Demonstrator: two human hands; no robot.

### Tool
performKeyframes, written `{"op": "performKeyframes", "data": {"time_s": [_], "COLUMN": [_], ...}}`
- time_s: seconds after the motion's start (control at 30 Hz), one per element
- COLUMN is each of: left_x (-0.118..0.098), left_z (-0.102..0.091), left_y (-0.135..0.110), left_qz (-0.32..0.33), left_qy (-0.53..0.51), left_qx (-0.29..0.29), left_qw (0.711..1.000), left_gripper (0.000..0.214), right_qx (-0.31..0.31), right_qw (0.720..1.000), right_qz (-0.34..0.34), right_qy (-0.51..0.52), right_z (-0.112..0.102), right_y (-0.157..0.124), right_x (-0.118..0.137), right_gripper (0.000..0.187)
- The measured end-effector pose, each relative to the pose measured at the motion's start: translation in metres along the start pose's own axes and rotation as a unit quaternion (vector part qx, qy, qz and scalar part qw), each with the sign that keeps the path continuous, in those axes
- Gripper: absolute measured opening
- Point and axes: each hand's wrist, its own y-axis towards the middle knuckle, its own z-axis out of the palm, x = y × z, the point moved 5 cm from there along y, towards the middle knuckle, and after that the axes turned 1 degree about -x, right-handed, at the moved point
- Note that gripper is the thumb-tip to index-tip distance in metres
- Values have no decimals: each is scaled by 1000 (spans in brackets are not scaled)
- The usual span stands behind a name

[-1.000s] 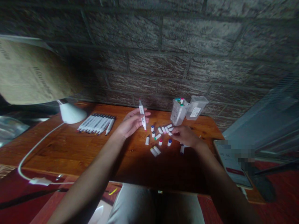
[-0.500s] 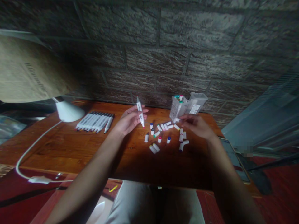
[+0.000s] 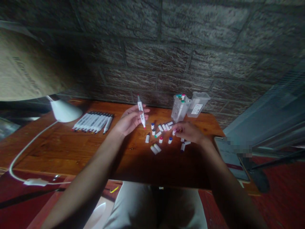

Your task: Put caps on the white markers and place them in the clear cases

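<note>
My left hand (image 3: pixel 130 121) holds a white marker (image 3: pixel 141 114) upright and slightly tilted between thumb and fingers; its grey end points up and its pinkish-red tip points down. Over the right side of a scatter of marker caps, my right hand (image 3: pixel 188 131) has its fingertips closed around a white marker cap (image 3: pixel 174 132) with a pinkish end. Several loose caps lie between the hands, among them a red-topped cap (image 3: pixel 161 140), a blue-topped cap (image 3: pixel 170 140) and a pair with yellow ends (image 3: pixel 155 149). Part of the scatter is hidden behind my right hand.
A row of capped white markers (image 3: pixel 91 122) lies left on the wooden table (image 3: pixel 95 152). Behind the caps stand a clear case holding markers (image 3: pixel 179 109) and another clear case (image 3: pixel 198 105). A lamp (image 3: pixel 65 109) is at left, a tablet-like device (image 3: pixel 232 159) at right.
My right hand has moved left and a little down, from beside the clear case to over the loose caps. The left hand keeps its hold on the marker. The view has shifted slightly.
</note>
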Motion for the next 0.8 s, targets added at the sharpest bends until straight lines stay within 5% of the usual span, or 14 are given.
{"op": "performKeyframes", "data": {"time_s": [0.17, 0.37, 0.63, 0.8], "left_x": [0, 2, 4, 4], "left_z": [0, 0, -2, -3], "left_y": [0, 0, 1, 1], "left_qz": [1, -8, -7, -7], "left_qy": [-1, -3, -4, -5], "left_qx": [3, 3, 4, 1], "left_qw": [1000, 1000, 1000, 1000], "left_gripper": [31, 32, 32, 32], "right_qx": [-9, 61, 42, 81], "right_qw": [1000, 981, 985, 990], "right_qz": [25, 160, 144, 110], "right_qy": [2, -91, -90, 40], "right_z": [-18, -23, -6, -17], "right_y": [-9, -20, -16, -19], "right_x": [-4, -14, -3, 0], "right_gripper": [20, 15, 14, 19]}}
